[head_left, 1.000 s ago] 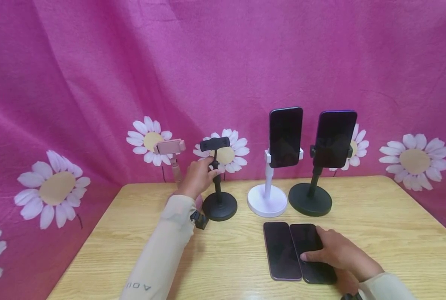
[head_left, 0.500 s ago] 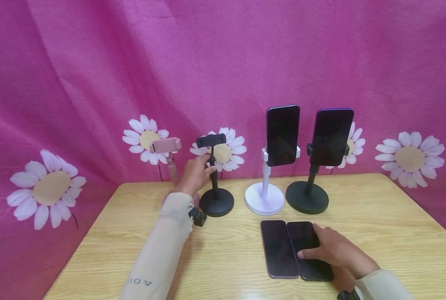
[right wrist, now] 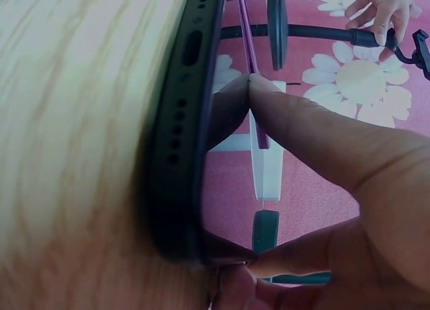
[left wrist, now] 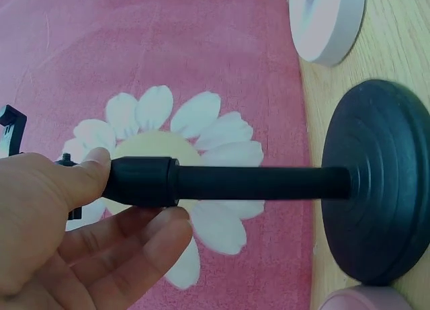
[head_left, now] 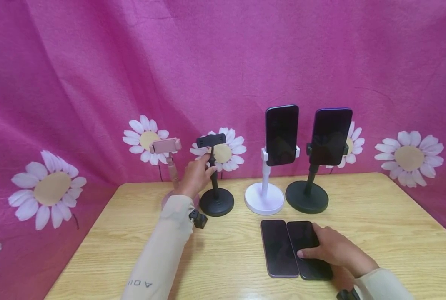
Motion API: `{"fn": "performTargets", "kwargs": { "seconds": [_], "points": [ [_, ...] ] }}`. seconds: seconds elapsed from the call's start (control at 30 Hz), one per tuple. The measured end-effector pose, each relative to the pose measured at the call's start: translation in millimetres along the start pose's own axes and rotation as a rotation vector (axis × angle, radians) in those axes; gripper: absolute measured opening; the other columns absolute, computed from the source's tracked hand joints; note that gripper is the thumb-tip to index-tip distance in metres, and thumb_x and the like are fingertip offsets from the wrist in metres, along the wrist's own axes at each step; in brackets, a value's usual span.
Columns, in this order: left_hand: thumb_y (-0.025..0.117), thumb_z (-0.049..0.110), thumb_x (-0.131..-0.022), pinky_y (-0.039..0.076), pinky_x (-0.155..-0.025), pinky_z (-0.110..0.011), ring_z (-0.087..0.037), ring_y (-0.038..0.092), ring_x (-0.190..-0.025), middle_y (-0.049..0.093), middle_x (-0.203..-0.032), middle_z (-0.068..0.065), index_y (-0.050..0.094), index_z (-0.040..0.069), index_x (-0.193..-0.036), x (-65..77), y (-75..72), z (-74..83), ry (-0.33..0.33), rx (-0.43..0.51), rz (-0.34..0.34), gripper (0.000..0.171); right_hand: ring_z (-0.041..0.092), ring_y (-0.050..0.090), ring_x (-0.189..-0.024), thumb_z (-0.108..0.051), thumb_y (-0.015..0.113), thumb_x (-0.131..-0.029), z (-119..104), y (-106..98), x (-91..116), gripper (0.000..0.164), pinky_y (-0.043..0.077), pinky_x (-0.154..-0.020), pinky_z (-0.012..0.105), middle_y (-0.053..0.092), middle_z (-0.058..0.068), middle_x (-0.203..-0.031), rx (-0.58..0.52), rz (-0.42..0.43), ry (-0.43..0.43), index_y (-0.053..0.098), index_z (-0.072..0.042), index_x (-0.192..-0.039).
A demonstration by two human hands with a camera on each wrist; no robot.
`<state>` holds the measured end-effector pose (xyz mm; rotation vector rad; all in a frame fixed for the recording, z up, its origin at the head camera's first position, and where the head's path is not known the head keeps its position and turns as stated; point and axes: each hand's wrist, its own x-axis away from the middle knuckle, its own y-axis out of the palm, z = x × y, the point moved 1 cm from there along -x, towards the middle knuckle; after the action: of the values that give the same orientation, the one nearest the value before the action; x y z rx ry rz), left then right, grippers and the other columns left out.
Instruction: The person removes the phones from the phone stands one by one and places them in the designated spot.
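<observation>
My left hand (head_left: 194, 177) grips the black phone stand (head_left: 216, 203) high on its stem, just below the clamp, which holds nothing. In the left wrist view, the thumb lies over the collar of the stem (left wrist: 262, 183), with fingers curled beneath. My right hand (head_left: 339, 252) holds a black phone (head_left: 301, 235) lying face up on the table, thumb on the screen and fingers along its right edge. The phone's end (right wrist: 178, 142), with its port and speaker holes, shows in the right wrist view. A second phone (head_left: 279, 250) with a purplish rim lies beside it.
A pink phone stand (head_left: 165, 146) is behind my left hand, its base partly hidden. To the right, a white stand (head_left: 264, 200) and another black stand (head_left: 306, 198) each hold an upright phone. A pink flowered cloth (head_left: 223, 62) hangs behind the wooden table (head_left: 223, 258).
</observation>
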<state>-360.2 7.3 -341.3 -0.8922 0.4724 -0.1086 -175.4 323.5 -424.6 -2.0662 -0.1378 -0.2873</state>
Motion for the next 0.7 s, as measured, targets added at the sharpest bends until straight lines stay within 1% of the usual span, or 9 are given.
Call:
{"fn": "performTargets", "kwargs": {
  "seconds": [0.1, 0.2, 0.33, 0.43, 0.5, 0.57, 0.7],
  "points": [
    [0.066, 0.019, -0.092, 0.051, -0.080, -0.044, -0.030, 0.061, -0.083, 0.067, -0.098, -0.014, 0.050, 0.010, -0.134, 0.9, 1.3, 0.5, -0.003, -0.022, 0.009, 0.045, 0.036, 0.055, -0.101, -0.060, 0.081, -0.061, 0.1, 0.0, 1.0, 0.112, 0.044, -0.091, 0.060, 0.057, 0.026, -0.115, 0.012, 0.005, -0.008, 0.039, 0.012, -0.135],
    [0.067, 0.021, -0.092, 0.052, -0.080, -0.043, -0.030, 0.061, -0.082, 0.066, -0.096, -0.015, 0.045, 0.008, -0.137, 4.9, 0.4, 1.5, -0.034, -0.031, 0.021, 0.052, 0.033, 0.056, -0.098, -0.059, 0.081, -0.062, 0.1, 0.7, 1.4, 0.109, 0.046, -0.090, 0.058, 0.058, 0.023, -0.113, 0.002, 0.004, -0.012, 0.041, 0.011, -0.134],
    [0.067, 0.024, -0.091, 0.054, -0.077, -0.041, -0.028, 0.062, -0.080, 0.066, -0.092, -0.014, 0.043, 0.009, -0.138, 14.8, -3.8, 3.1, -0.088, -0.017, 0.035, 0.055, 0.030, 0.057, -0.096, -0.059, 0.082, -0.061, -0.6, 1.7, 1.0, 0.107, 0.047, -0.089, 0.056, 0.060, 0.019, -0.111, -0.015, 0.000, -0.012, 0.042, 0.009, -0.134],
    [0.068, 0.026, -0.091, 0.053, -0.079, -0.042, -0.027, 0.064, -0.085, 0.068, -0.097, -0.013, 0.043, 0.012, -0.136, 23.3, -8.5, 3.6, -0.105, -0.012, 0.049, 0.053, 0.029, 0.057, -0.095, -0.059, 0.082, -0.061, -1.0, 1.5, 0.8, 0.106, 0.048, -0.088, 0.055, 0.061, 0.018, -0.109, -0.009, 0.004, -0.016, 0.043, 0.008, -0.133],
    [0.069, 0.027, -0.090, 0.054, -0.081, -0.041, -0.026, 0.065, -0.088, 0.069, -0.100, -0.012, 0.043, 0.014, -0.133, 29.6, -11.2, 3.7, -0.116, 0.005, 0.041, 0.052, 0.029, 0.057, -0.094, -0.059, 0.082, -0.062, -1.3, 0.7, 1.0, 0.105, 0.048, -0.087, 0.055, 0.060, 0.018, -0.108, 0.005, 0.008, -0.016, 0.043, 0.008, -0.133],
    [0.069, 0.027, -0.090, 0.054, -0.082, -0.041, -0.025, 0.066, -0.089, 0.069, -0.101, -0.011, 0.044, 0.014, -0.131, 35.6, -13.6, 4.2, -0.115, 0.028, 0.032, 0.050, 0.031, 0.056, -0.095, -0.059, 0.081, -0.062, -1.5, -0.3, 1.2, 0.106, 0.048, -0.087, 0.056, 0.060, 0.019, -0.108, 0.018, 0.010, -0.014, 0.042, 0.009, -0.133],
    [0.069, 0.025, -0.090, 0.055, -0.083, -0.040, -0.024, 0.067, -0.092, 0.069, -0.101, -0.010, 0.044, 0.012, -0.138, 47.7, -17.6, 6.2, -0.091, 0.088, 0.031, 0.055, 0.034, 0.055, -0.097, -0.061, 0.080, -0.062, -2.5, -1.8, 1.5, 0.110, 0.047, -0.088, 0.058, 0.058, 0.024, -0.112, 0.040, 0.001, 0.004, 0.040, 0.012, -0.134]
  ]
}}
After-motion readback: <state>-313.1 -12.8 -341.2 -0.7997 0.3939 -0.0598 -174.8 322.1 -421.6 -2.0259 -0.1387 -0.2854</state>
